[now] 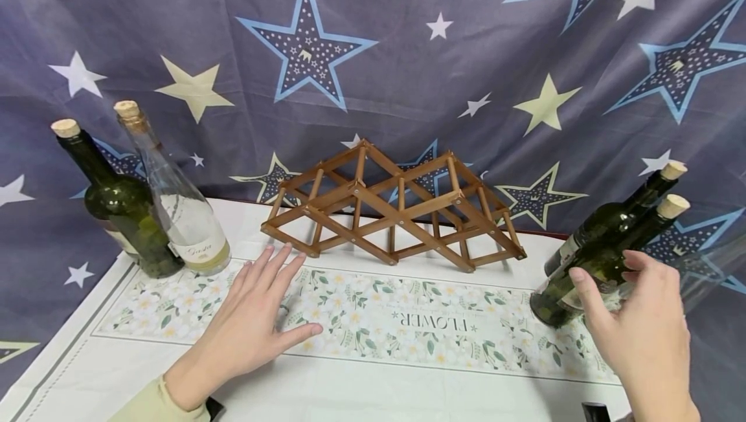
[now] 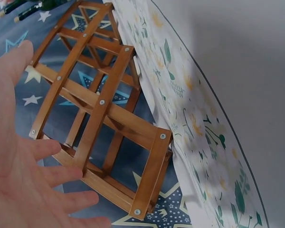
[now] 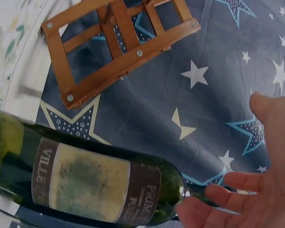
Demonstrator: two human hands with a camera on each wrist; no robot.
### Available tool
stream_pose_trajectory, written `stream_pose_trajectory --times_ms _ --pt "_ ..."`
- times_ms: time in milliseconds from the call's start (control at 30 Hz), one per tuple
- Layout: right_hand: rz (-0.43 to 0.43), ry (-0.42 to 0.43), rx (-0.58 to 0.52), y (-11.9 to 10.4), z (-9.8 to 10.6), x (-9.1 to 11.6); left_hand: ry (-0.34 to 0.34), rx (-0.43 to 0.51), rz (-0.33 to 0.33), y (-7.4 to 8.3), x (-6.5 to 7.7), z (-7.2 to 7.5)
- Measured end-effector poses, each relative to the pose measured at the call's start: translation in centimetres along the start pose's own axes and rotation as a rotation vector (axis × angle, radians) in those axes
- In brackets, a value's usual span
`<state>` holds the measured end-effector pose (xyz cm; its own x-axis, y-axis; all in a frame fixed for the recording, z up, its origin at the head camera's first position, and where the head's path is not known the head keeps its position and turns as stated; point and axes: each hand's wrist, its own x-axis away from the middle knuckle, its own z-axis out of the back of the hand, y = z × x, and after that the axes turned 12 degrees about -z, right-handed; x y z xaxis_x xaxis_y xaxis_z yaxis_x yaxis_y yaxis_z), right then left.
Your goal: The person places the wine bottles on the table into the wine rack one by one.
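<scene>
Fingers (image 1: pixel 289 273) fanned wide on the left hand (image 1: pixel 247 318), thumb well out, hanging near the left end of the wooden rack (image 1: pixel 400 222), which stands mid-scene before the starry curtain (image 1: pixel 408 85)! Across we go: the right hand (image 1: pixel 649 325) curves loosely, thumb apart, beside the front green bottle (image 1: pixel 550 303); contact, I cannot tell. A rear green bottle (image 1: pixel 606 218) stands just behind. Far left, a corked clear bottle (image 1: pixel 195 228) stands beside a dark green bottle (image 1: pixel 125 205).
</scene>
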<state>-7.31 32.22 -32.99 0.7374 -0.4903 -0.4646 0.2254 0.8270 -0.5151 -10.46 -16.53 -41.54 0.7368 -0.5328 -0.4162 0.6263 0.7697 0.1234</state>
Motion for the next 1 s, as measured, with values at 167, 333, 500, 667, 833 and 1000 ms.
stream_pose_trajectory --times_ms 167,333,500,667,833,1000 --pt "-0.029 0.119 -0.045 0.5 -0.4 -1.1 0.013 0.006 -0.001 0.1 -0.1 0.0" --pt "-0.013 0.179 -0.115 1.1 -1.1 -2.4 -0.001 0.025 0.006 0.3 -0.4 0.1" --pt "-0.049 0.171 -0.146 1.4 -1.9 -3.3 -0.009 0.032 0.003 0.3 -0.7 0.0" --pt "-0.113 0.148 -0.158 1.7 -2.6 -4.0 -0.018 0.034 0.001 0.3 -0.8 -0.1" --pt "-0.158 0.106 -0.225 2.1 -3.1 -4.8 -0.029 0.046 -0.012 0.4 -1.0 -0.2" --pt "-0.172 0.091 -0.270 2.4 -3.6 -5.1 -0.032 0.052 -0.029 0.5 -1.5 -0.1"
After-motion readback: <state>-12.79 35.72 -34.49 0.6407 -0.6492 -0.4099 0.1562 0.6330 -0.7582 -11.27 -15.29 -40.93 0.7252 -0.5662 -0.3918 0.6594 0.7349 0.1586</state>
